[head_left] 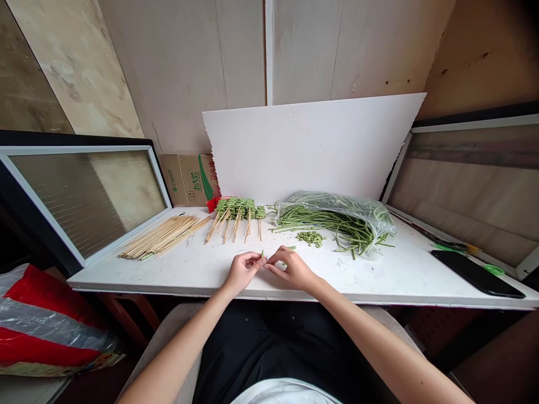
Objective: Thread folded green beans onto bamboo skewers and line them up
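Near the table's front edge, my left hand (244,271) pinches a small green bean piece (263,254) that sticks up between its fingers. My right hand (290,269) meets it fingertip to fingertip; its fingers are closed, and what they hold is too small to make out. Just beyond the right hand lies a green piece (292,247). Further back is a small pile of cut bean pieces (310,238). Long green beans (311,216) lie partly inside a clear plastic bag (370,210). Skewers threaded with green pieces (238,209) lie behind my left hand, beside a heap of bare wooden skewers (162,235).
The white table (210,275) holds a black phone (475,273) at the right, near a green ring (493,270). A cardboard box (189,179) and white board (311,151) stand behind. Framed panels flank the table. A red bag (46,320) is at lower left.
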Demonstrator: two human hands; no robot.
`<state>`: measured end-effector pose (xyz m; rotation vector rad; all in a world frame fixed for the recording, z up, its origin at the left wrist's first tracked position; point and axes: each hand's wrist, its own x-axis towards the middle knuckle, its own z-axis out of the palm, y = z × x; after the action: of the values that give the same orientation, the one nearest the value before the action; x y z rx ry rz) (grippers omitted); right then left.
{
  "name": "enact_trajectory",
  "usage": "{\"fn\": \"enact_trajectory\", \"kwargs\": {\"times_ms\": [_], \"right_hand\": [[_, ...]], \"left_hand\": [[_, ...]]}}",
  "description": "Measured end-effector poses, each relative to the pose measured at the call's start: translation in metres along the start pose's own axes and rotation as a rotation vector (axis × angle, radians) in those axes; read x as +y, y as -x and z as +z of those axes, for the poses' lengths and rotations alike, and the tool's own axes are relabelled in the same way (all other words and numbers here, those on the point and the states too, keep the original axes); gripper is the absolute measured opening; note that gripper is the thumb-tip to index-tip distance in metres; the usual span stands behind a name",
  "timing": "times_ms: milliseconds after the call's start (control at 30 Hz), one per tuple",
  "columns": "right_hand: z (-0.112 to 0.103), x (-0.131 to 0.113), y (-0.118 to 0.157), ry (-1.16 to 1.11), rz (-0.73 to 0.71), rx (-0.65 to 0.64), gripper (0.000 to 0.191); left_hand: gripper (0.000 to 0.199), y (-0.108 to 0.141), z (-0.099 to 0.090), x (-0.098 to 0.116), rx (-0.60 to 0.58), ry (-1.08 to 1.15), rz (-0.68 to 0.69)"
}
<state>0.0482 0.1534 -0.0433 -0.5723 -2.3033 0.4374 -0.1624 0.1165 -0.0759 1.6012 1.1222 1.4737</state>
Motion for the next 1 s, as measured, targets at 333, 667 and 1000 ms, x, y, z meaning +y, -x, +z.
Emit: {"fn": "enact_trajectory", "kwargs": {"times_ms": [333,667,1000], "right_hand": [[-0.007,0.001,-0.005,-0.010,-0.112,0.128,0.017],[-0.005,-0.002,-0.004,-0.134,-0.070,0.172,0.025],[0.004,0.002,-0.005,-0.691,0.170,0.158,0.023]], "left_hand": [[0.035,0.007,0.002,0.022,-0.142,-0.199,0.093],[0.043,0.010,0.005,0.032,-0.246,-0.203,0.053],[0.039,0.011,0.006,0.035,-0.247,-0.133,0.149]]}}
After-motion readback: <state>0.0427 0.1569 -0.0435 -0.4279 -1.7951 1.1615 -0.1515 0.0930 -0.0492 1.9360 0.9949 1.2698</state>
